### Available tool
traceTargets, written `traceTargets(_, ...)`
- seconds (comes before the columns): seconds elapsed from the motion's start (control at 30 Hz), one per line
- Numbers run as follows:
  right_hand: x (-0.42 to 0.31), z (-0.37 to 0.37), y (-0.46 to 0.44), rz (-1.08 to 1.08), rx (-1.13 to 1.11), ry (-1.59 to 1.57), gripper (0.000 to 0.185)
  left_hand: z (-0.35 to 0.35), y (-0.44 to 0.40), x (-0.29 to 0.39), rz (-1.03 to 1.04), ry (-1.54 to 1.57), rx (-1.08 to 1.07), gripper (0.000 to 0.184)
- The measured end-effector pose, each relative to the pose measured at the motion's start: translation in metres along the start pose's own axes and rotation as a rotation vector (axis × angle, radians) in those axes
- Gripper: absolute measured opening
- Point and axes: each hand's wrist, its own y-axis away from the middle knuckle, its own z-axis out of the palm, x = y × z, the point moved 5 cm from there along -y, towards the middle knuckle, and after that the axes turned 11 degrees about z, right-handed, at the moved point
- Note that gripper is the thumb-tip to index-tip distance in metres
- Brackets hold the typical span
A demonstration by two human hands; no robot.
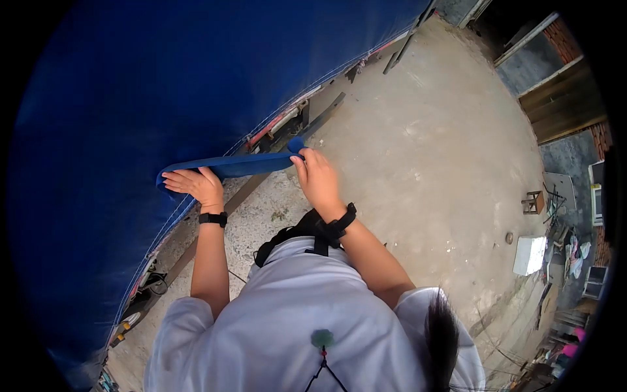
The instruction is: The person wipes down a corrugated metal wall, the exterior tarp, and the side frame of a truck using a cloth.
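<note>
A long strip of blue cloth (256, 164) stretches between my hands, in front of a large dark-blue tarpaulin (150, 85). My left hand (198, 187) lies against the folded left end of the strip, fingers extended and flat. Whether its palm presses the tarpaulin as well, I cannot tell. With thumb and fingers, my right hand (319, 179) pinches the strip's other end, where a small bunched piece sticks up above the fingertips. A black band circles each wrist.
Along the tarpaulin's stitched lower edge, a metal rail (245, 189) and red-and-white frame parts (281, 124) show. Concrete ground (418, 157) extends to the right. Farther off are a wooden stool (533, 202), a white box (529, 255) and household clutter by a wall.
</note>
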Motion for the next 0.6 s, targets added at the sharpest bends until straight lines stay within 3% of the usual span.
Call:
traceTargets(0.17, 0.075, 0.013, -0.066, 0.178, -0.171, 0.011, 0.025, 0.030, 0.023, 0.055, 0.141, 0.016, -0.158, 0.070)
traceTargets(0.27, 0.123, 0.030, -0.102, 0.543, -0.342, -0.293, 0.016, 0.055, 0.045, 0.086, 0.152, -0.007, -0.234, 0.062)
traceTargets(0.3, 0.136, 0.037, -0.113, 0.577, -0.331, -0.393, 0.016, 0.063, 0.047, 0.094, 0.153, -0.008, -0.245, 0.060)
traceTargets(0.5, 0.176, 0.049, -0.182, 0.819, -0.129, -0.838, 0.043, 0.104, 0.052, 0.137, 0.333, -0.163, -0.282, 0.055)
traceTargets(0.6, 0.192, 0.069, -0.200, 0.907, -0.216, -0.962, 0.052, 0.098, 0.043, 0.142, 0.371, -0.203, -0.285, 0.052)
